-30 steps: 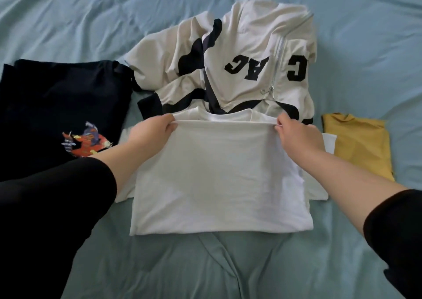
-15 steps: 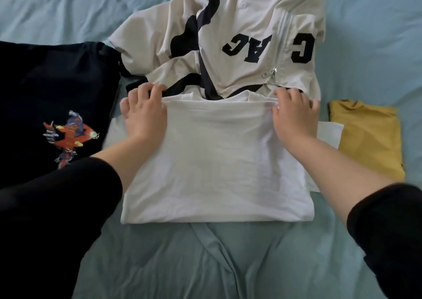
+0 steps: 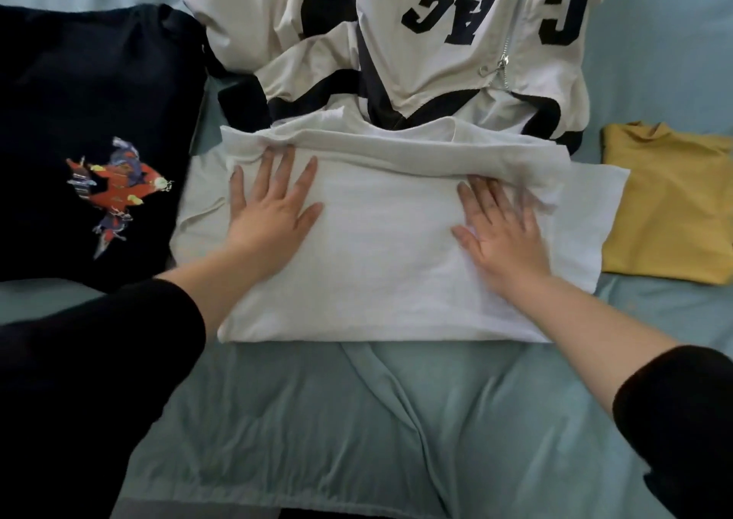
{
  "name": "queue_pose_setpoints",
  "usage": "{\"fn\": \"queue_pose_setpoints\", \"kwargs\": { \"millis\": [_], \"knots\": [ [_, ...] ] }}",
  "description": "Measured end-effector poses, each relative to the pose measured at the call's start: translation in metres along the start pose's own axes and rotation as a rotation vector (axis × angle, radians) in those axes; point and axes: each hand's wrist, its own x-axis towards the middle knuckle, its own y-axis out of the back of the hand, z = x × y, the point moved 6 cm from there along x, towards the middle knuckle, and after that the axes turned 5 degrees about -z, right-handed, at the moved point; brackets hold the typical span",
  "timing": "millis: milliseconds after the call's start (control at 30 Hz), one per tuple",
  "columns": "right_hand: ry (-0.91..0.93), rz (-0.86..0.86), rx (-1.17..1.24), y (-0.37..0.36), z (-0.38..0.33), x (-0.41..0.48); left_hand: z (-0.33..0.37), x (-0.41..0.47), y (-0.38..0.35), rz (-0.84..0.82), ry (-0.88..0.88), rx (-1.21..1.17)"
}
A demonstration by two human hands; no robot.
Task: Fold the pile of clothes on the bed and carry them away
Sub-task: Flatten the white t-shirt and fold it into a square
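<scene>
A white T-shirt point(image 3: 388, 249), folded in half, lies on the bed in front of me. My left hand point(image 3: 273, 205) presses flat on its left part with the fingers spread. My right hand point(image 3: 503, 229) lies flat on its right part, fingers straight and blurred. Beyond the shirt lies a cream zip jacket point(image 3: 436, 42) with black letters, unfolded. At the left is a black garment point(image 3: 99, 122) with a red print. A folded yellow garment point(image 3: 670, 205) sits at the right.
The bed is covered by a pale blue-green sheet point(image 3: 357, 419) with creases near its front edge. Bare sheet shows at the far right point(image 3: 666, 42) and in front of the white shirt.
Both hands let go of the shirt's far edge, which they had laid down onto the shirt, and now lie flat on the folded fabric. The view has moved closer.
</scene>
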Motion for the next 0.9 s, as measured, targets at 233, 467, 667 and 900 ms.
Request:
{"fn": "queue_pose_setpoints", "kwargs": {
  "millis": [233,467,667,900],
  "knots": [
    [0.344,-0.002,-0.043,-0.037,-0.081,-0.08,0.066,-0.095,-0.061,-0.112,-0.299,0.137],
    [0.125,0.107,-0.056,-0.042,0.024,-0.119,0.0,-0.132,-0.048,-0.052,-0.129,0.107],
    [-0.516,-0.05,1.229,-0.061,0.029,-0.186,0.025,-0.209,-0.051,-0.052,0.242,-0.882],
    [-0.984,0.113,2.336,-0.089,0.024,-0.167,0.028,-0.195,-0.088,0.087,1.026,-2.121]
  ]
}}
